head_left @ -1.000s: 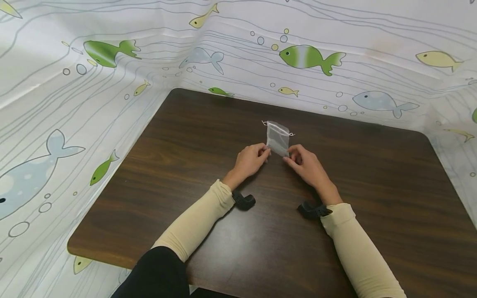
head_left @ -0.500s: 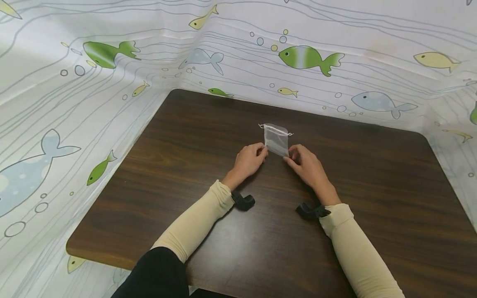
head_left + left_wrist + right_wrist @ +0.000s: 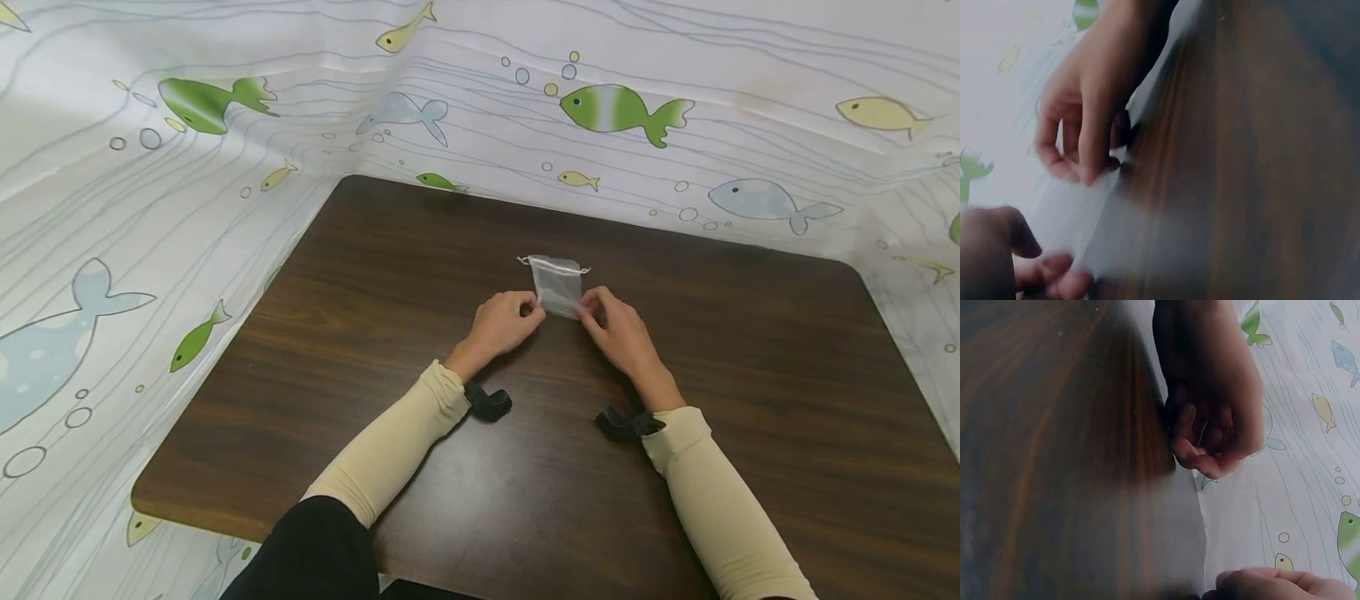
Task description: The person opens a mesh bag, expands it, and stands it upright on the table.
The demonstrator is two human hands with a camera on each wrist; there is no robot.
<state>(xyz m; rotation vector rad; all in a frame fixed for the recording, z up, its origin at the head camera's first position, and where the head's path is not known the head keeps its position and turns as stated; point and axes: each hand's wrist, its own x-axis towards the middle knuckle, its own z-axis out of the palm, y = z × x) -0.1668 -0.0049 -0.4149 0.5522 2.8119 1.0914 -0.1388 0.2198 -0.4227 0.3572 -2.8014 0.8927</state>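
A small sheer white drawstring pouch (image 3: 558, 287) is spread between both hands in the head view, its mouth and cord loops pointing to the far side of the table. My left hand (image 3: 506, 323) pinches its lower left edge between thumb and curled fingers. At the lower right corner, my right hand (image 3: 618, 332) pinches it with thumb and fingertips. In the left wrist view the pouch (image 3: 1066, 215) is a blurred, see-through sheet between the two hands. It shows as a hazy film over the wood in the right wrist view. No contents show through the fabric.
The dark wood-grain table (image 3: 360, 275) has rounded corners. A white curtain (image 3: 495, 117) printed with fish rises behind and along its sides. Each wrist wears a black strap mount, the left one (image 3: 489, 403) and the right one (image 3: 628, 423), beside pale sleeves.
The pouch's top edge has come down in the head view and levelled out from its slant. Both hands keep their hold and have shifted only slightly.
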